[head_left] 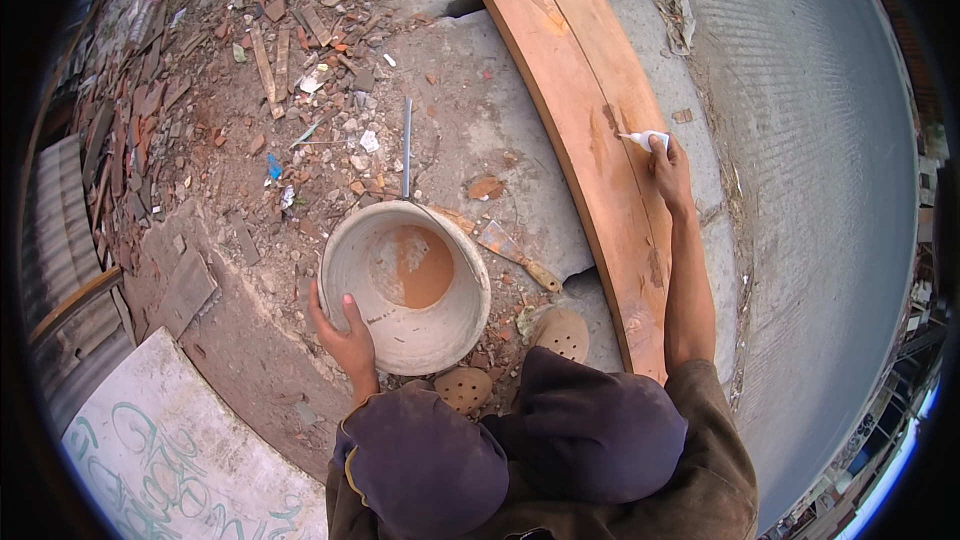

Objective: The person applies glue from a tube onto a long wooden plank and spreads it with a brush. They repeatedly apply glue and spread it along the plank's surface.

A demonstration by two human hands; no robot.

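In my right hand [672,175] is a small white squeeze bottle [648,140], its narrow nozzle pointing left. The nozzle tip is at the long crack in a reddish-brown wooden plank [580,70], beside a dark stained patch on the wood. My left hand [348,342] grips the left rim of a pale, round bucket [405,335], fingers along the outside and thumb over the edge. Orange-brown powder [424,268] covers part of the bucket's bottom. A scraper with a worn wooden handle [540,274] lies on the ground between bucket and plank.
Broken bricks and wood scraps [270,65] litter the ground at the far left. A grey strip [407,145] lies beyond the bucket. A white board with scribbles [180,440] is at the near left. Paved road [820,170] runs along the right. My tan clogs [560,333] are near the bucket.
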